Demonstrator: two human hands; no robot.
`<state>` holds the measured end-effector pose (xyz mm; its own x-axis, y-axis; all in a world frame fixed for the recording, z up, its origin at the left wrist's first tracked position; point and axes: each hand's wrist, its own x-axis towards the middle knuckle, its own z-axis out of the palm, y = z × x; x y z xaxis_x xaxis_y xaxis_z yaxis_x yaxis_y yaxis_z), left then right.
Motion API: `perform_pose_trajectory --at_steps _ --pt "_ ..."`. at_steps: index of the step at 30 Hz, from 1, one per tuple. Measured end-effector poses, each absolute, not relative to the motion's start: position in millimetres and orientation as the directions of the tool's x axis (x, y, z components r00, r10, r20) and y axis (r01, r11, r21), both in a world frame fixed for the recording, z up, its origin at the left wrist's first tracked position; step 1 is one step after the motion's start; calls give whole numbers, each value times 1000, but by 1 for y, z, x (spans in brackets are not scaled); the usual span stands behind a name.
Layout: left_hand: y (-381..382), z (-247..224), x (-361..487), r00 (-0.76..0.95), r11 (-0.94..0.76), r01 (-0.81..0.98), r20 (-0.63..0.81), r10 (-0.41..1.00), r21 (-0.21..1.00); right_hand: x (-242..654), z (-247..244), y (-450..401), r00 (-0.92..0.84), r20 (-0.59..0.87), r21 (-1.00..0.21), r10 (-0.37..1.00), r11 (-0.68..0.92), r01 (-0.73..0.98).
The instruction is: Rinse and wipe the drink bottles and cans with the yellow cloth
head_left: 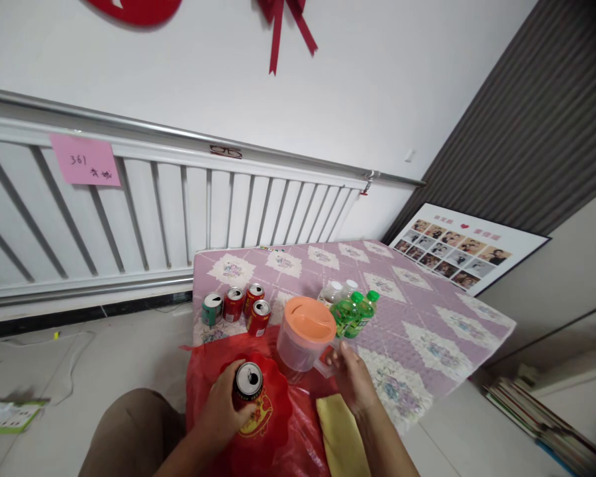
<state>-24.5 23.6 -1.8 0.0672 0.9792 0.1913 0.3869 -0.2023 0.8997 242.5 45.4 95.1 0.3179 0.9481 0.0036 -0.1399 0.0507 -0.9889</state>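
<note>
My left hand (223, 401) is wrapped round an opened drink can (248, 381) with a dark rim, held upright over a red scalloped tray (278, 404). To its right stands a clear plastic pitcher (298, 354) with an orange lid (309, 320). The fingers of my right hand (352, 377) are curled at the pitcher's handle, and part of their grip is hidden. Beyond the tray are several opened cans: a green one (212, 310) and red ones (259, 319). Behind the pitcher, green-capped bottles (347, 315) stand beside white-capped bottles (330, 293).
Red plastic sheeting (203, 371) lies under the tray on a table with a purple patterned cover (432, 344). A folded yellow cloth (342, 440) lies by my right forearm. A white radiator (169, 218) runs behind; a framed photo board (457, 245) leans at the right.
</note>
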Motion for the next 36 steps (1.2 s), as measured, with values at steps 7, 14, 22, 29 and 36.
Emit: perform_pose_trajectory --at_steps 7,14,22,29,36 --pt "24 -1 -22 49 -183 403 178 983 897 238 113 55 352 15 -992 936 59 -115" --pt "23 1 -22 51 -181 392 176 983 902 256 151 50 345 54 -998 937 65 -20" --pt "23 3 -24 76 -197 395 182 980 897 275 184 37 286 37 -992 957 1 126" --pt "24 -4 -24 95 -207 419 184 978 884 266 199 20 211 10 -918 978 -74 388" --pt "24 0 -24 95 -198 428 174 980 882 243 213 10 28 18 -786 999 -4 618"
